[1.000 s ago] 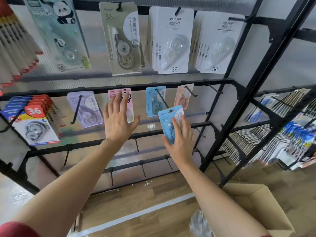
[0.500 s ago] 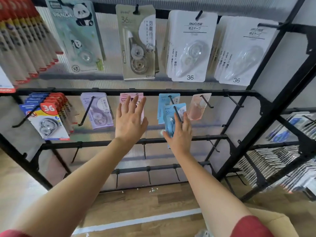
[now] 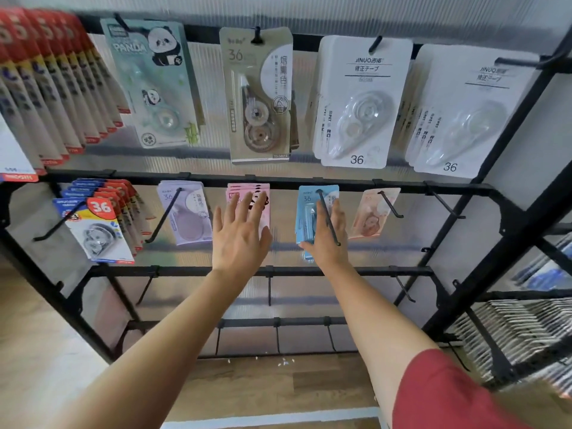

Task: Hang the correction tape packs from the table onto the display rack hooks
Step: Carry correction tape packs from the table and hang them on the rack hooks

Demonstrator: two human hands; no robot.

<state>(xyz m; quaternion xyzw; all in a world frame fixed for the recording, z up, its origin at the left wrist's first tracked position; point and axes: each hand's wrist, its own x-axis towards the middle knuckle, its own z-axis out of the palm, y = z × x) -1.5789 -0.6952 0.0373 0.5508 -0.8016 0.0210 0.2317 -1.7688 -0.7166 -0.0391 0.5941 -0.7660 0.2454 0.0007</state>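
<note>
On the middle rail's black hook (image 3: 328, 218) hangs a blue correction tape pack (image 3: 306, 209), in front of other blue packs. My right hand (image 3: 328, 239) lies flat on its face with straight fingers and presses it towards the back panel; the hook's rod passes over the back of that hand. Held open with fingers spread, my left hand (image 3: 240, 236) is in front of the pink packs (image 3: 247, 193) on the neighbouring hook and grips nothing. The table is out of view.
The black display rack (image 3: 278, 181) carries lilac packs (image 3: 185, 218), a peach pack (image 3: 371, 215), red-and-blue packs (image 3: 99, 224) and larger white packs (image 3: 359, 100) above. Bare hooks (image 3: 445, 205) stick out on the right and on the lower rails. A second loaded rack (image 3: 526, 332) stands at right.
My right hand has carried the blue pack up onto the hook and pushed it back along the rod. My left hand rose slightly and stayed open. The camera moved closer to the rack.
</note>
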